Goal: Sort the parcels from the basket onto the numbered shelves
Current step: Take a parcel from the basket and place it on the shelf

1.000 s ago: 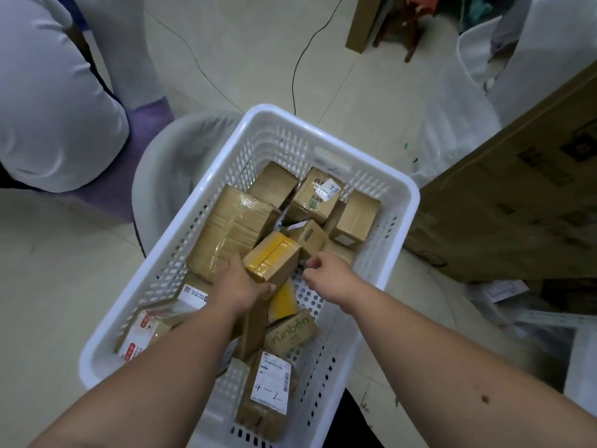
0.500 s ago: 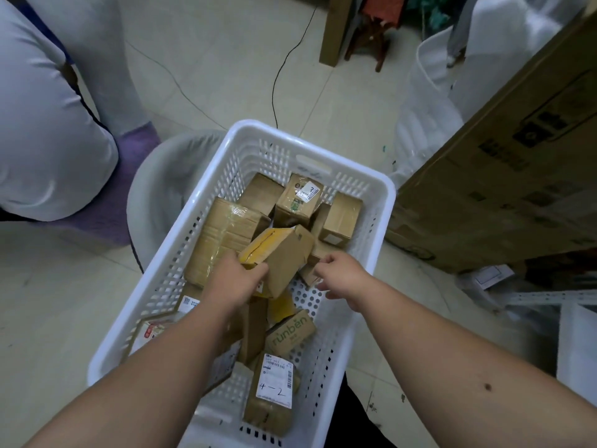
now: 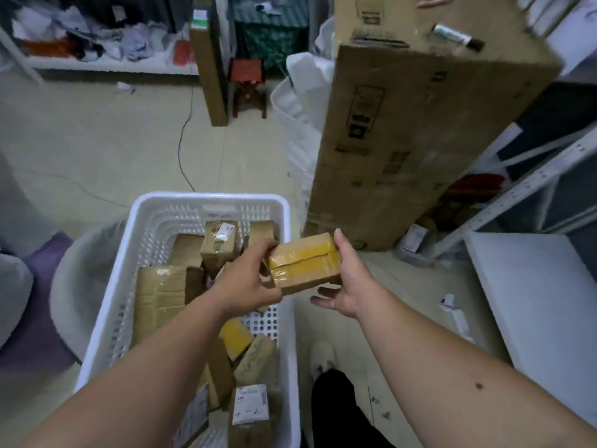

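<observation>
Left hand (image 3: 250, 279) and right hand (image 3: 350, 286) both gripping a yellow-taped parcel (image 3: 303, 263) by its ends, held above the white basket (image 3: 213, 202) rim's right edge, more parcels inside, tall cardboard box (image 3: 413, 134) just beyond

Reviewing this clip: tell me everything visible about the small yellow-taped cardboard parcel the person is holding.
The small brown cardboard parcel with yellow tape is a squat rectangular box, its top and near face wrapped in glossy yellow tape with a seam along the middle. It looks closed and undamaged. No label or number shows on the visible faces. It is held in the air, slightly tilted, over the right rim of the white perforated plastic basket. The left hand pinches its left end; the right hand cups its right end and underside.
</observation>
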